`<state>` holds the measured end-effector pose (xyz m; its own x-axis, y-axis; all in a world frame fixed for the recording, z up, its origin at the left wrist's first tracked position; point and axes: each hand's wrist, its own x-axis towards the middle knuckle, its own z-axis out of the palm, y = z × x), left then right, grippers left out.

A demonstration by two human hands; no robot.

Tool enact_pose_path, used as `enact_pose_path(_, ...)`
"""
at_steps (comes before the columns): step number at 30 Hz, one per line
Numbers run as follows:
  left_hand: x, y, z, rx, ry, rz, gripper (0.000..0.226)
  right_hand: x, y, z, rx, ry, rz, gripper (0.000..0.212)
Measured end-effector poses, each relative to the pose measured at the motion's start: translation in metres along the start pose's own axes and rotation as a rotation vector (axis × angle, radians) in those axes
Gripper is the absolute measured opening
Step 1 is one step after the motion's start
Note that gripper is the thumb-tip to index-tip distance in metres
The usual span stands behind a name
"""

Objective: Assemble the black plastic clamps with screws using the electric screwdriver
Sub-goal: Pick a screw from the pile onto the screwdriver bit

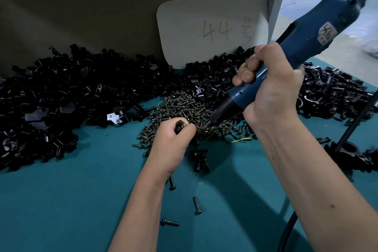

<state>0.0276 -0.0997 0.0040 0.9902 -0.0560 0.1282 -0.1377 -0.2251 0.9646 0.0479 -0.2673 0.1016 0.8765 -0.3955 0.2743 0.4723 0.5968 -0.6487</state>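
At frame centre, our left hand (173, 135) pinches a black clamp (181, 124); our right hand (270, 88), fingers wrapped round the electric screwdriver (302, 47), should keep its bit (206, 126) square to the screw.

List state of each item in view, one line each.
left hand: grips a black clamp piece
clamp piece: held above the screw pile, mostly hidden by fingers
right hand: grips the screwdriver
electric screwdriver: tilted, tip down at the clamp piece
screw pile: loose heap on the teal mat
loose screws: lying flat on the mat
clamp parts heap: unsorted pile
card: upright, marked 44
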Motion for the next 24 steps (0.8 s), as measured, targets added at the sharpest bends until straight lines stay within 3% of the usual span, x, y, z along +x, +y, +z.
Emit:
enact_pose_path(8, -0.003, 0.004, 0.002, 0.0, 0.033, 0.027, 0.037, 0.001, -0.003, 0.005, -0.029, -0.004, -0.017, 0.026)
enact_pose_path(18, -0.001, 0.003, 0.01, 0.217, 0.107, 0.102, 0.033, 0.003, -0.011, 0.002, -0.081, -0.014, -0.047, 0.024)
enact_pose_path(22, 0.001, -0.002, -0.004, 0.034, 0.3, 0.055, 0.038, 0.009, -0.024, -0.001, -0.031, -0.007, -0.067, 0.019)
enact_pose_path(24, 0.0, -0.001, -0.006, -0.037, 0.245, 0.01, 0.043, 0.015, -0.031, -0.006, 0.034, 0.005, -0.045, 0.025)
